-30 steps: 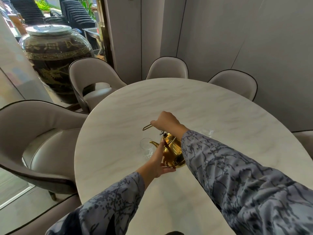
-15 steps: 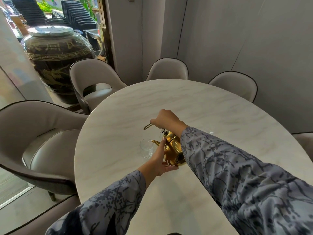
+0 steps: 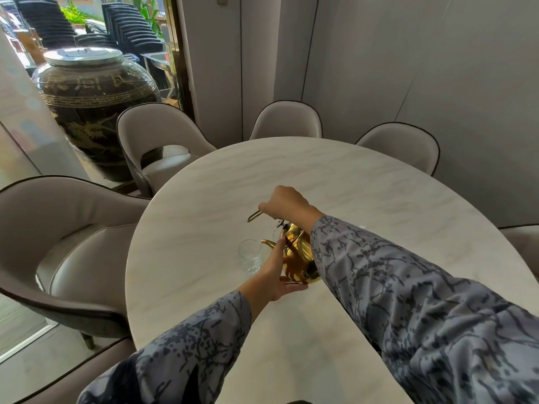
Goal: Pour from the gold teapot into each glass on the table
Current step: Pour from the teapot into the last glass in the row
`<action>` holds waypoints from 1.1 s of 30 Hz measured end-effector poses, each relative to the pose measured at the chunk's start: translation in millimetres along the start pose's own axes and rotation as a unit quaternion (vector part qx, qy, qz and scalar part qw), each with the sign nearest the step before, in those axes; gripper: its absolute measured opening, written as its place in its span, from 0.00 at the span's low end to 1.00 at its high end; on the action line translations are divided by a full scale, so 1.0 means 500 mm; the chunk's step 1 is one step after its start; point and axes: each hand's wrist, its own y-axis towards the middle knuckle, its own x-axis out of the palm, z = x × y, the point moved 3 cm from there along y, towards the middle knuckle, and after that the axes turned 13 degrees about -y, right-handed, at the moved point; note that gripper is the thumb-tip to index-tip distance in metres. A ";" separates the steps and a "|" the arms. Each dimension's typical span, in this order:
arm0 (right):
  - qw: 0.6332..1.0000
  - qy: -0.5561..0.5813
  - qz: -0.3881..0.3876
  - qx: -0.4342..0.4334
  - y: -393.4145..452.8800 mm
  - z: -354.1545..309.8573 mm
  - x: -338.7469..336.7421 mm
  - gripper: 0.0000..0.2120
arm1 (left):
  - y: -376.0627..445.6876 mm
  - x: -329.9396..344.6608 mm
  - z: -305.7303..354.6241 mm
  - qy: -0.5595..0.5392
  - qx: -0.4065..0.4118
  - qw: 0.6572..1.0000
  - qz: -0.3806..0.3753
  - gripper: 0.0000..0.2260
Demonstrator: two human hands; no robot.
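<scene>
Barely anything's shifted: right hand [image 3: 284, 203] still grips the gold teapot [image 3: 297, 256] handle, left hand [image 3: 277, 275] flat against it, spout over the glass [image 3: 250, 256], which looks empty. Other glasses mostly hidden.

This looks like a private dining room in a restaurant. A large round table [image 3: 335, 176] with a pale marble-look top fills the space, ringed closely by matching upholstered chairs [image 3: 287, 121] in light grey with dark piping. The walls [image 3: 408, 68] are plain padded panels with thin dark seams. To the left, behind a gold-framed glass partition [image 3: 178, 53], stands a very large dark glazed jar [image 3: 96, 106] with gold patterning and a metal lid, of the kind used for storing liquor. Further out, tall stacks of dark chairs [image 3: 128, 27] wait beside green plants [image 3: 74, 14], which suggests banquet seating
</scene>
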 end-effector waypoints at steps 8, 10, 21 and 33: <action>1.000 0.001 0.002 0.001 -0.001 0.004 -0.007 0.13 | -0.004 0.008 0.000 0.001 -0.003 1.000 0.000 0.41; 1.000 0.002 0.002 0.001 -0.001 0.005 -0.009 0.13 | -0.006 0.010 0.001 0.002 -0.001 1.000 0.000 0.41; 1.000 0.002 0.001 -0.001 -0.005 0.009 -0.009 0.13 | -0.008 0.013 -0.002 0.013 -0.001 1.000 -0.008 0.39; 1.000 0.001 0.000 0.001 -0.008 0.009 0.003 0.13 | -0.003 0.004 -0.006 0.020 -0.002 1.000 -0.009 0.39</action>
